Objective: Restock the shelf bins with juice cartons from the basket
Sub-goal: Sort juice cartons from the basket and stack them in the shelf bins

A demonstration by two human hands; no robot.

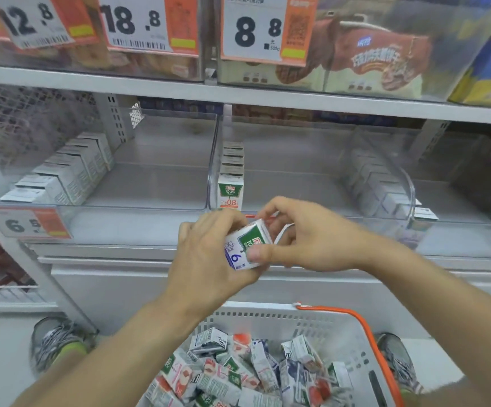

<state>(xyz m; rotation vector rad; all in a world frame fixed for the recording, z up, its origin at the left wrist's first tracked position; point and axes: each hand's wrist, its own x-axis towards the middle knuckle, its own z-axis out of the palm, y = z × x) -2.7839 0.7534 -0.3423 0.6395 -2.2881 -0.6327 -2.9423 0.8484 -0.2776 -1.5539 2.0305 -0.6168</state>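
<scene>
You hold one juice carton [245,245] in front of the middle shelf, tilted on its side, its green and white face turned up toward you, above the basket and just short of the bins. Behind it, the middle clear bin [311,183] carries a single-file row of upright cartons [231,177] along its left wall, the front one showing a green label; the rest of that bin's floor is bare. The left clear bin [150,183] holds a double row of white cartons [68,174] along its left side. A further row of cartons [376,183] sits to the right, behind a curved clear wall. Below you, the white basket [311,321] with its orange handle [364,333] holds a loose heap of cartons [238,374] lying at all angles.

Both your forearms reach up and forward, meeting over the basket. Your left hand [209,254] wraps the carton from the left and beneath, fingers curled behind it. Your right hand [300,236] comes in from the right, thumb pressed on the carton's near face and fingers curled over its top edge. Both grips are closed on the carton.
</scene>
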